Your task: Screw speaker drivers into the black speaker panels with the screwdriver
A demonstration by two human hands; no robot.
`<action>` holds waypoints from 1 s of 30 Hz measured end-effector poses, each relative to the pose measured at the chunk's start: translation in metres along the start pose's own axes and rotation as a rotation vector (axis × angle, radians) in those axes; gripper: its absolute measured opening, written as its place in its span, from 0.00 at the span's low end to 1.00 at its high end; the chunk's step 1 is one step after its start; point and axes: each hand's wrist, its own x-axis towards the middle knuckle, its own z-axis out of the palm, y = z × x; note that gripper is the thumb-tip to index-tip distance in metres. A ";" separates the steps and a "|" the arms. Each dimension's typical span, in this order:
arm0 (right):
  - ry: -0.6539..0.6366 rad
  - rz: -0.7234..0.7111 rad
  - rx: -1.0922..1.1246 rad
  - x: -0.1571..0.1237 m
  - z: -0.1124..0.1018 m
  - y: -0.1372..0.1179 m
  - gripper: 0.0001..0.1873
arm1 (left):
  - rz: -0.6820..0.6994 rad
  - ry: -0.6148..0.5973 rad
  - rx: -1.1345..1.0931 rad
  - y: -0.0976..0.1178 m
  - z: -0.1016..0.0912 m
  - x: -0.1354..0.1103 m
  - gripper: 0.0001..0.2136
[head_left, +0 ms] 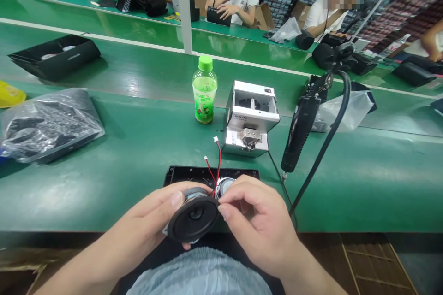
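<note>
A round loudspeaker driver (192, 223), with a black cone and black rim, is tilted toward me just in front of the table's near edge. My left hand (157, 214) grips it from the left, thumb on its magnet side. The thumb and index finger of my right hand (258, 216) pinch together at the speaker's right rim; the other fingers curl in. Red wires (219, 161) with white plugs stand up behind the speaker. Beyond my hands lies a black panel (178, 173), partly hidden, with a second, silver-backed speaker (226, 185) on it.
Behind the panel stand a white screw feeder (251, 117) and a green-capped bottle (205, 92). An electric screwdriver (300, 133) hangs at right beside its thick cable (325, 147). At left lie a plastic-wrapped bundle (51, 122) and a black housing (57, 57). Several people work across the conveyor.
</note>
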 end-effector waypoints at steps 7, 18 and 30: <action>0.166 -0.365 -0.300 -0.009 0.012 0.014 0.08 | 0.098 -0.063 -0.018 -0.009 -0.004 0.001 0.21; 0.281 -0.398 -0.276 -0.026 0.017 0.016 0.07 | 0.044 -0.032 -0.204 -0.016 0.011 0.004 0.22; 0.225 -0.225 -0.097 -0.013 0.017 0.012 0.07 | 0.038 -0.135 -0.233 -0.016 0.005 0.007 0.21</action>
